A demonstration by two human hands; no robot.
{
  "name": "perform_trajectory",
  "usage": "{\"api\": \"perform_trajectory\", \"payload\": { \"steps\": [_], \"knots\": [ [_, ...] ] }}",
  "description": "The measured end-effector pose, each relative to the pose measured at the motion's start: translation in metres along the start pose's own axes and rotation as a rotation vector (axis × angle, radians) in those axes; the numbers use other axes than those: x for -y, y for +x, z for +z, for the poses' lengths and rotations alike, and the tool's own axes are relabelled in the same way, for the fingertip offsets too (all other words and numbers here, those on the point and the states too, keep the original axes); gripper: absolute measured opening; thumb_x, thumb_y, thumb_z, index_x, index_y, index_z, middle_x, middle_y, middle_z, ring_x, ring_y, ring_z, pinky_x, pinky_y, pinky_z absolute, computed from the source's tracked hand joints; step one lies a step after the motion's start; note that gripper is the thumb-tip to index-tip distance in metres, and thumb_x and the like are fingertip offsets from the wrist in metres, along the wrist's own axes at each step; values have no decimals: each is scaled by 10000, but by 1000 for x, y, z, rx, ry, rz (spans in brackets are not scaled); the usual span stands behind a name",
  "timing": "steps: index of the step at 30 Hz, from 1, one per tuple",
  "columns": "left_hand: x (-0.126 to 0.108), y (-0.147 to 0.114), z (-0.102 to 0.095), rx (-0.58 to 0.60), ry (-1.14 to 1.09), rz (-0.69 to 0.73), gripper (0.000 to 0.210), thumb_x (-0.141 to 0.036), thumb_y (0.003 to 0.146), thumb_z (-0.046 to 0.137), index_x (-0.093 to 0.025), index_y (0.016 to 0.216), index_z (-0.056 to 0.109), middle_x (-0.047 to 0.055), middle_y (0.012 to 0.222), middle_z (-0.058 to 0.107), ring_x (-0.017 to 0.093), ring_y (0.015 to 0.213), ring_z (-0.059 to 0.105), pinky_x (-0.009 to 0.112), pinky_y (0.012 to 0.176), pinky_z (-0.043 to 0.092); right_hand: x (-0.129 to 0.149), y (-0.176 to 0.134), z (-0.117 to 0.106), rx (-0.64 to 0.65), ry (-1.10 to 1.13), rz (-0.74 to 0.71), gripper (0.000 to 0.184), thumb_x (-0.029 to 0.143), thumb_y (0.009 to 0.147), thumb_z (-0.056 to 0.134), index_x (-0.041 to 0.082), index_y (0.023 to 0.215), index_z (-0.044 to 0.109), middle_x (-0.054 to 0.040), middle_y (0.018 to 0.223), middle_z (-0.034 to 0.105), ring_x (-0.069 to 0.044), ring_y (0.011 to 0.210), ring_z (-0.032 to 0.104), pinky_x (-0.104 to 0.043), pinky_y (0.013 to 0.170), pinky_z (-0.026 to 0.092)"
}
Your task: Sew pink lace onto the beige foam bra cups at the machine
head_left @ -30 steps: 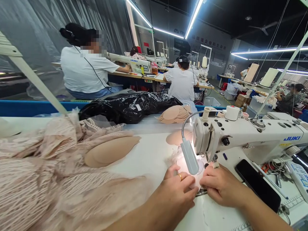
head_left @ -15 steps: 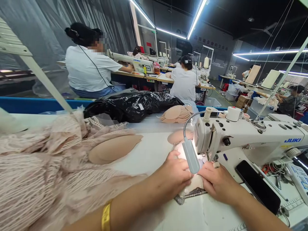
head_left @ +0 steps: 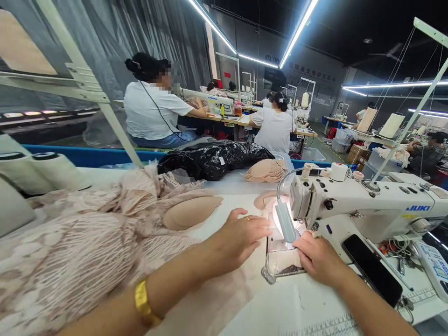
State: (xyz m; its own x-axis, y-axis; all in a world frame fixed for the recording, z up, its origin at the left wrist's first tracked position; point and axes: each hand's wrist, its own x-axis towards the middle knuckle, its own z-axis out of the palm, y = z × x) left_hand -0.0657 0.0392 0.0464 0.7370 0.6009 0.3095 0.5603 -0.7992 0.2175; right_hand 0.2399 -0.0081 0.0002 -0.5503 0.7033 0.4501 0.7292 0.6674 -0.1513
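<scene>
My left hand (head_left: 241, 238) is raised just left of the needle area of a white sewing machine (head_left: 371, 200). Its fingers are stretched out and hold nothing, their tips near a pale, brightly lit fabric piece (head_left: 274, 212). Close to the needle, my right hand (head_left: 317, 256) rests on the machine bed with thumb and fingers pressed together. What lies at its fingertips is mostly hidden behind a grey gooseneck lamp (head_left: 286, 223). Beige oval pads (head_left: 192, 212) lie left of my left hand, beside heaped pale pink lace fabric (head_left: 94, 252).
A black phone (head_left: 373, 270) lies right of my right hand, near scissors (head_left: 384, 246). Behind the table are a black plastic bag (head_left: 217, 158) and a stack of beige ovals (head_left: 264, 170) in a clear bin. Co-workers sit at other machines beyond.
My left hand has let go of the fabric and lifted away to the left, its fingers straightening. The fabric has moved back from the front of the metal plate. My right hand stays by the needle.
</scene>
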Motion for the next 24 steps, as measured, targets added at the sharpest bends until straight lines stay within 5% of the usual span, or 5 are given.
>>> {"api": "perform_trajectory", "payload": {
  "steps": [3,6,10,13,24],
  "knots": [
    [-8,-27,-24,228,-91,-130,587,-143,751,663,-302,1315,681,49,1199,768,307,1071,671,474,1023,405,-10,-3,-1,-20,-70,0,273,46,918,485,220,1009,676,-45,833,612,-247,779,505,-336,699,384],
    [-27,-36,-43,320,-180,-267,66,-165,772,608,-222,790,632,9,775,668,242,776,591,387,815,426,-6,-5,-5,-40,-89,24,287,42,962,446,210,949,678,-47,785,601,-244,747,490,-356,734,406],
    [-51,-30,-57,155,-311,-376,275,-415,984,483,-235,776,477,-6,796,579,193,710,539,308,668,436,32,-8,-22,60,367,141,210,301,1092,542,214,1204,697,-93,1068,715,-255,981,629,-377,869,505],
    [-64,-28,-60,-37,-668,-544,413,-635,962,536,-242,842,497,-17,817,574,193,739,577,287,640,476,72,-5,-31,145,859,296,659,683,963,717,248,1446,609,-131,1389,666,-303,1210,644,-426,1003,536],
    [-87,-52,-9,-472,-1343,-857,525,-672,762,860,-243,904,594,-27,778,678,218,744,668,358,763,579,109,10,-1,-228,1164,721,600,819,893,672,220,875,694,-21,768,694,-199,726,632,-320,713,528]
  ]
}}
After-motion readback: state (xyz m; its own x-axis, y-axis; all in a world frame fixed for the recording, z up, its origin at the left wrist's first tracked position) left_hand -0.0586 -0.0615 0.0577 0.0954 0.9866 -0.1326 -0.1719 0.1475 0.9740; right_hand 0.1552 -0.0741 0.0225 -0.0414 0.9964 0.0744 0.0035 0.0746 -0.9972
